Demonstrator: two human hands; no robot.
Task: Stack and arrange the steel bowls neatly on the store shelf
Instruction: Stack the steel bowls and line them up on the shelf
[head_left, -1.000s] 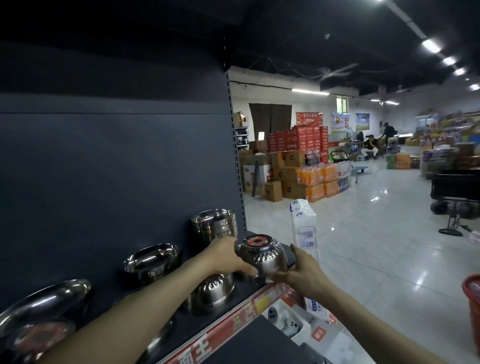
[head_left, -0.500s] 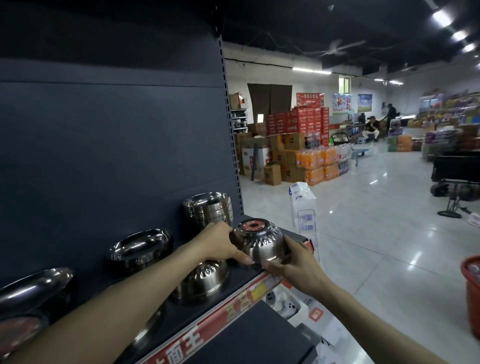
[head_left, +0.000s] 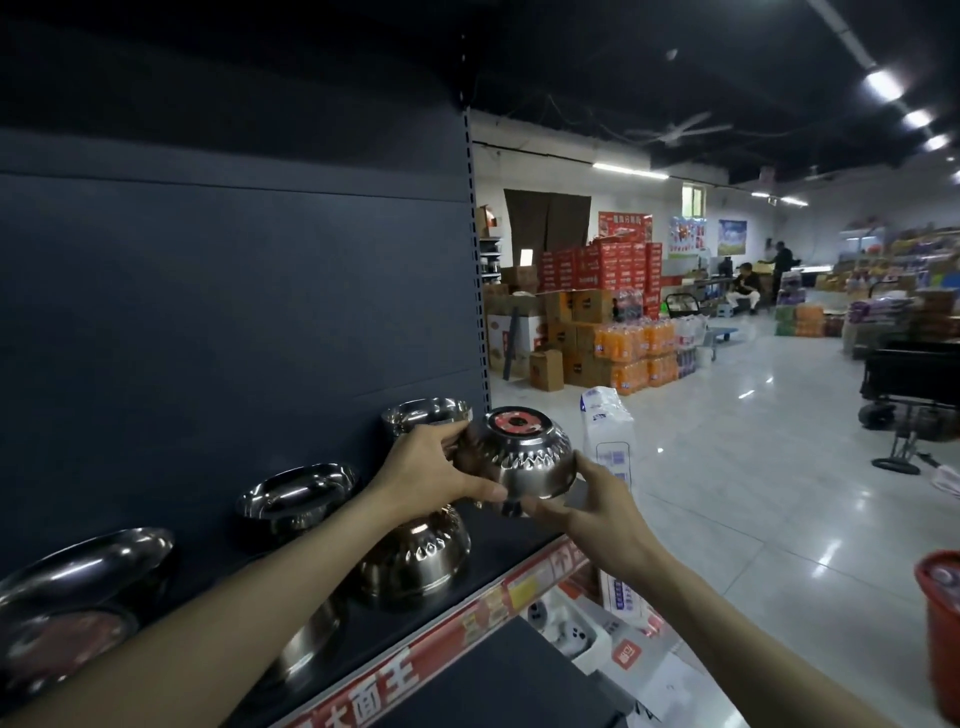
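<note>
Steel bowl (head_left: 519, 460), upside down over the right end of the dark shelf (head_left: 511, 545), is grasped at its rim by the left hand (head_left: 431, 470) and right hand (head_left: 597, 506). It is judged light, rigid and slippery, so the rim is best gripped. A glossy tiled floor (head_left: 727, 493) and stacked cartons (head_left: 571, 332) are seen beyond.

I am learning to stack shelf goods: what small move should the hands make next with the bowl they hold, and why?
Probably carry the held bowl over and lower it onto the other bowl on the shelf. Both are base-up with like ribbed sides, and the left hand and right hand grip its sides.
</note>
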